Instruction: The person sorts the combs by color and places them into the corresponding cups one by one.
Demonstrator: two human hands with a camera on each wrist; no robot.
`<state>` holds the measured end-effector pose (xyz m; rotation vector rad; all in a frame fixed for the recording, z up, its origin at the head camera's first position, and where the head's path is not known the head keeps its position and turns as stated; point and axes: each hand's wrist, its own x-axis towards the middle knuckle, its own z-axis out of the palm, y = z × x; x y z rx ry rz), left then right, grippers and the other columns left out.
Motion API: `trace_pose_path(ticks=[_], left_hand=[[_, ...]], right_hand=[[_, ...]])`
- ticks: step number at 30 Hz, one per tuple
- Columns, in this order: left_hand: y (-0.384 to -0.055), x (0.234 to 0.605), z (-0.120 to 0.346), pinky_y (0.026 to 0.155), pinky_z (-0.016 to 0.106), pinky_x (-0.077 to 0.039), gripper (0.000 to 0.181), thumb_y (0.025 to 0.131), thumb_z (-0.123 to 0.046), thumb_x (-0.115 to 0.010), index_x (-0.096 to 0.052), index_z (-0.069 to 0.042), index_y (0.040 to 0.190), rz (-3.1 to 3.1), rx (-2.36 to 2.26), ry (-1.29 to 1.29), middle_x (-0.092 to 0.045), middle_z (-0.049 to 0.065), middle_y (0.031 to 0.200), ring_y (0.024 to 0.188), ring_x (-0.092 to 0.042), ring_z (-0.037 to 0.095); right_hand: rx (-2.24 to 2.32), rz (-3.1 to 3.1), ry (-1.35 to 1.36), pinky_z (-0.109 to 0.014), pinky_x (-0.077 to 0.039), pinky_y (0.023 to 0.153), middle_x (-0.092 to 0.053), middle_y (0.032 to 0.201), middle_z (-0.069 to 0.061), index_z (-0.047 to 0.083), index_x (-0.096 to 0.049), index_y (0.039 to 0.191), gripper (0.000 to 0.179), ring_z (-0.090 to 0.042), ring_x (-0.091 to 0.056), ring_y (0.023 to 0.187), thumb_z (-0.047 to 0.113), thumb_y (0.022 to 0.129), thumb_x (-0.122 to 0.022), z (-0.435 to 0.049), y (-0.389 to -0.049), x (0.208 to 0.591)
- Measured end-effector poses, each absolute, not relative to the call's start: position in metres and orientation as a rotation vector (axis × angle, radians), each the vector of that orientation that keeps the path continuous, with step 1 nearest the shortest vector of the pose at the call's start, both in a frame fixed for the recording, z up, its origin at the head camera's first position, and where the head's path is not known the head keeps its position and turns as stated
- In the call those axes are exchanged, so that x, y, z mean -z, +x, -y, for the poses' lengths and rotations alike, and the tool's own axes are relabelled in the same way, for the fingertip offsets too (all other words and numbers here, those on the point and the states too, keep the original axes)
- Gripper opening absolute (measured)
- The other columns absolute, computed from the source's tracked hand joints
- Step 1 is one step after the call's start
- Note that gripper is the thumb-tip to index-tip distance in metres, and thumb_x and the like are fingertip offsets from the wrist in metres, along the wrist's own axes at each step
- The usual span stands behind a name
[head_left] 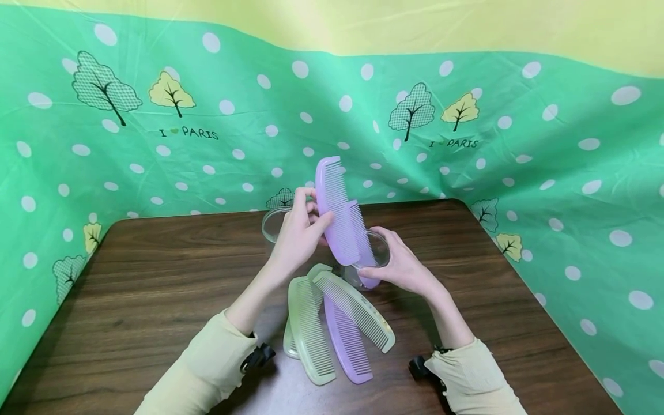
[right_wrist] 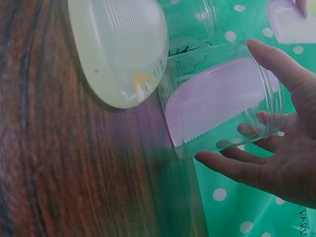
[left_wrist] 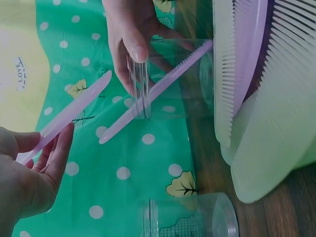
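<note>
My left hand [head_left: 300, 230] pinches a purple comb [head_left: 332, 210] between thumb and fingers, raised and tilted. To its right, my right hand [head_left: 403, 264] grips a clear jar [right_wrist: 186, 79] near its rim, thumb on one side and fingers on the other. Inside the jar leans another purple comb [right_wrist: 212, 101], its upper end sticking out past the rim. The held comb is apart from the jar in the left wrist view. Nearer the person, several pale green combs [head_left: 310, 331] lie overlapping with a purple comb [head_left: 349, 343] partly under them.
A second clear jar [left_wrist: 217, 210] stands at the back of the dark wooden table [head_left: 171, 294], partly hidden behind my left hand in the head view. A green dotted cloth [head_left: 244, 115] hangs behind the table and along its sides.
</note>
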<state>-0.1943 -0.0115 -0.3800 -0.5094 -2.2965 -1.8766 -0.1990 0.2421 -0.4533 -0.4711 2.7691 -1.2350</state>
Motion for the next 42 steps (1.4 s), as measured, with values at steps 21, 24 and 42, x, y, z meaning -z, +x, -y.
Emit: trace_pose_path(ticks=[21, 24, 42], left_hand=[[-0.209, 0.398, -0.013, 0.062, 0.029, -0.062, 0.036, 0.101, -0.012, -0.062, -0.04, -0.01, 0.13, 2.299, 1.807, -0.465, -0.071, 0.015, 0.101, 0.083, -0.074, 0.025], [-0.209, 0.4, -0.014, 0.061, 0.029, -0.062, 0.037, 0.101, -0.012, -0.063, -0.04, -0.01, 0.13, 2.303, 1.799, -0.477, -0.071, 0.016, 0.102, 0.082, -0.074, 0.025], [-0.214, 0.416, -0.019, 0.061, 0.025, -0.061, 0.037, 0.099, -0.006, -0.066, -0.045, -0.008, 0.129, 2.351, 1.752, -0.48, -0.069, 0.016, 0.098, 0.084, -0.071, 0.024]], right_hand=[[1.184, -2.796, -0.458, -0.059, -0.04, 0.116, -0.038, 0.159, -0.016, 0.014, -0.031, 0.157, 0.103, -0.035, -0.042, 0.146, 0.04, 0.076, -0.09, -0.241, -0.2, 0.452], [1.185, -2.793, -0.459, -0.06, -0.04, 0.116, -0.038, 0.159, -0.016, 0.014, -0.031, 0.157, 0.103, -0.036, -0.042, 0.146, 0.04, 0.076, -0.09, -0.241, -0.199, 0.452], [1.189, -2.79, -0.461, -0.06, -0.039, 0.116, -0.038, 0.159, -0.016, 0.014, -0.031, 0.157, 0.104, -0.036, -0.041, 0.147, 0.041, 0.076, -0.09, -0.242, -0.2, 0.452]])
